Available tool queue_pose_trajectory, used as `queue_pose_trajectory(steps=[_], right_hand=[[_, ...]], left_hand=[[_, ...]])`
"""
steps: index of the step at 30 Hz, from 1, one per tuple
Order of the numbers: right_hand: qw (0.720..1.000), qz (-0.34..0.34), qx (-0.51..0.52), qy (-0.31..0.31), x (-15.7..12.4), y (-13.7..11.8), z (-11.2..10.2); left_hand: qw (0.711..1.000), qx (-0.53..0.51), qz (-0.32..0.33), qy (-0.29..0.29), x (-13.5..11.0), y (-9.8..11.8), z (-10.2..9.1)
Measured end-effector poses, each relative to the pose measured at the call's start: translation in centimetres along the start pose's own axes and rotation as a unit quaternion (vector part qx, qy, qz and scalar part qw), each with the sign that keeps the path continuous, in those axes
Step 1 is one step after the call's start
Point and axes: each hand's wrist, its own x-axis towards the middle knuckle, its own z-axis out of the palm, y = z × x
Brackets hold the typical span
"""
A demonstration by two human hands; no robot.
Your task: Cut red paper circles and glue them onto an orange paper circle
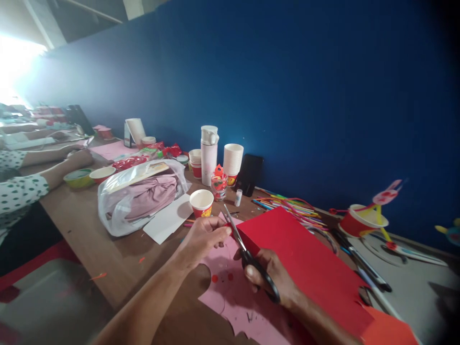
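Above the pink paper [240, 304], the right hand [275, 275] grips black-handled scissors [247, 258], while the left hand [201, 242] pinches a bit of red paper [229, 229] beside the blades. A red sheet [305, 261] spreads to the right; a paper cup [201, 209] and a clear jar [219, 190] stand beyond the tips. The scissors' long axis slants, tips pointing leftward, away from the wearer.

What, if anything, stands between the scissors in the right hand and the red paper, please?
Nothing visible does: the scissors in the right hand reach the edge of the red paper. The left hand pinches close beside them, and the paper cup stands beyond, out of the way.
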Motion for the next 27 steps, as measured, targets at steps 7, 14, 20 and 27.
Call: queue_pose_trajectory(steps=[7,14,20,27], right_hand=[[0.999,-0.03,0.013,0.028,0.08,0.56,-0.08],[0.999,-0.029,0.021,0.024,0.09,0.64,0.31],[0.999,-0.033,0.028,0.012,0.17,0.8,0.29],[0.998,-0.012,0.053,-0.012,0.17,0.45,0.26]], left_hand=[[0.998,-0.035,0.046,-0.009,-0.14,-0.66,0.57],[0.998,-0.025,0.049,0.007,-0.38,-0.74,0.93],[0.998,-0.005,0.047,0.035,-0.34,-0.51,1.01],[0.999,0.019,0.025,0.037,-0.37,-0.09,0.48]])
